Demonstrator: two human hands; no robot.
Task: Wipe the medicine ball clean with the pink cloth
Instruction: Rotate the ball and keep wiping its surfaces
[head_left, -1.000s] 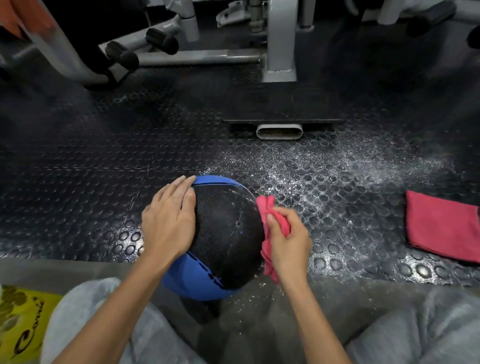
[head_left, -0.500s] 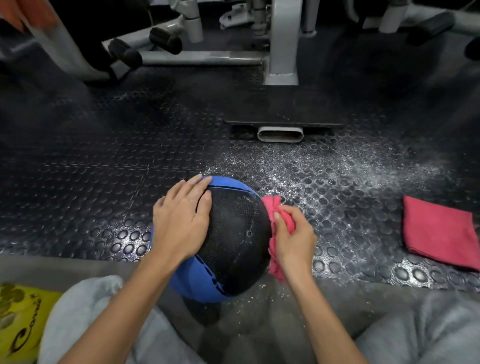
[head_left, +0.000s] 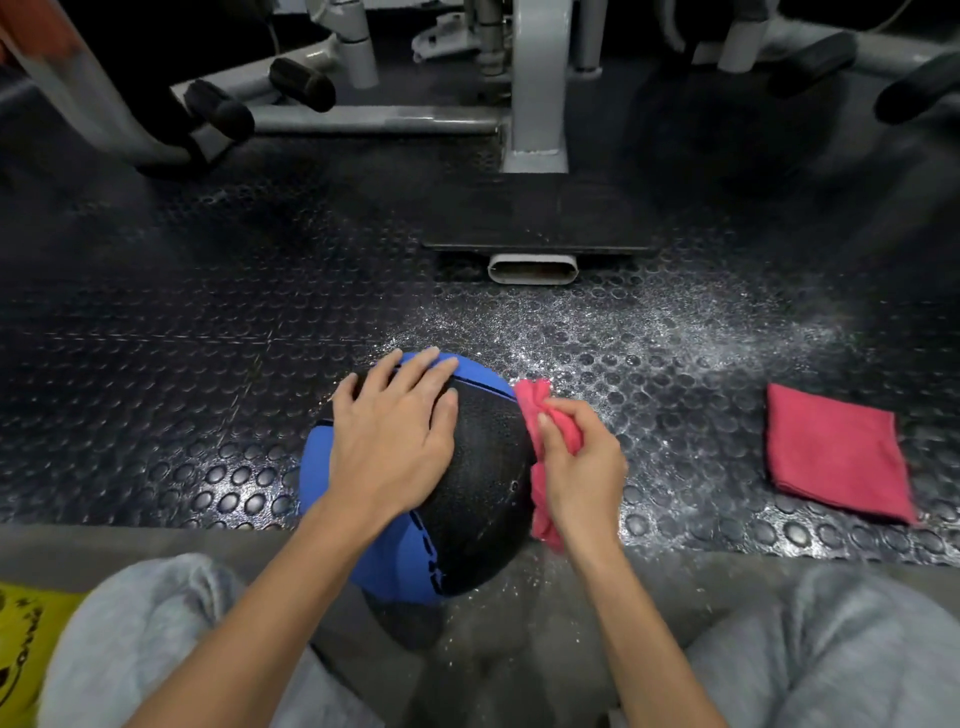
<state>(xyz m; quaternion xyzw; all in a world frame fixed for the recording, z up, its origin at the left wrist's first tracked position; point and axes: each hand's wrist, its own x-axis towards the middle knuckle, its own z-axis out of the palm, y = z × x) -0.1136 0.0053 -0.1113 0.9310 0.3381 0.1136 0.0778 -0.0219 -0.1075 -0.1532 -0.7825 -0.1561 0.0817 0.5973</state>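
1. The medicine ball (head_left: 467, 493) sits on the bumpy black floor (head_left: 208, 364), right in front of the person's knees. It is black and blue.
2. The left hand (head_left: 395, 431) lies flat on top of the ball with its fingers spread. It holds nothing. It is probably there to keep the ball from rolling while the other hand rubs.
3. The right hand (head_left: 582, 467) is closed around the pink cloth (head_left: 545, 415). The cloth is bunched up and pressed to the right side of the ball, so that is the side getting wiped.
4. The left arm comes up from below and bends over the ball. The right arm comes in straight from the bottom, and its hand is turned with the thumb toward the ball.
5. The shiny specks on the floor near the ball may be water drops or dust; it is hard to tell.
6. A second pink cloth (head_left: 836, 452) lies folded on the floor, well apart on the right.
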